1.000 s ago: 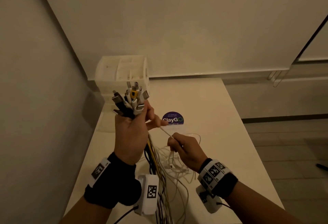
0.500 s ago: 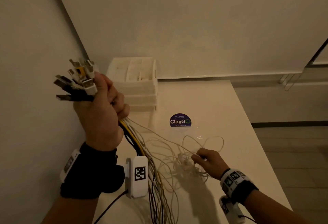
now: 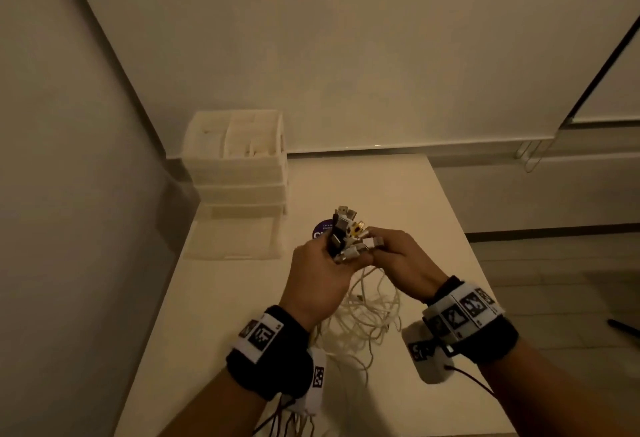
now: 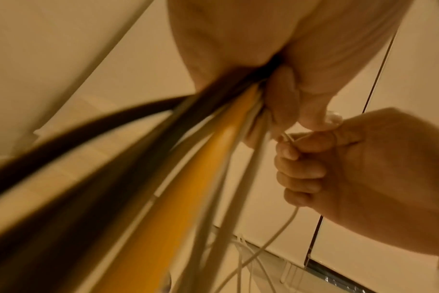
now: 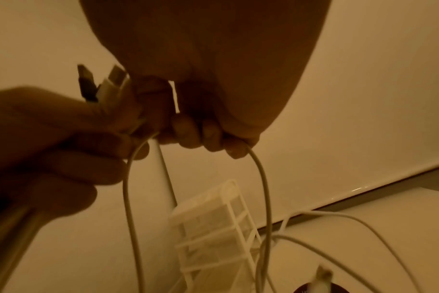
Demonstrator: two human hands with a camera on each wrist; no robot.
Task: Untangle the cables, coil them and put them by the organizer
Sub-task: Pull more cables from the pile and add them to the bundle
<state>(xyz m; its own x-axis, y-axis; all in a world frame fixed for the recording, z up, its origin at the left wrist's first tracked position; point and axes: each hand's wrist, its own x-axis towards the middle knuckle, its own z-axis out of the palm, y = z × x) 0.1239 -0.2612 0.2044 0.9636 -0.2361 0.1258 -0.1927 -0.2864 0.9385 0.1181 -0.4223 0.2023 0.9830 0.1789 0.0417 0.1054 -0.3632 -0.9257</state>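
My left hand (image 3: 320, 272) grips a bundle of cables (image 4: 188, 178), black, yellow and white, just below their plugs (image 3: 346, 234), which fan upward over the table's middle. Right beside it, my right hand (image 3: 394, 253) curls its fingers round a thin white cable (image 5: 261, 178) and pinches it close to the bundle's plugs. The two hands touch. A loose tangle of white cables (image 3: 367, 319) hangs from both hands and lies on the white table (image 3: 221, 298) under them. The white organizer (image 3: 239, 166) stands at the table's far left corner.
A wall runs close along the table's left side and another behind it. A round purple sticker (image 3: 320, 230) lies on the table behind the plugs. A flat white tray (image 3: 232, 239) lies in front of the organizer. The table's right edge drops to the floor.
My left hand has come down from high at the left to the middle of the table with the bundle. My right hand has lifted off the tangle and joined it, holding a white cable.
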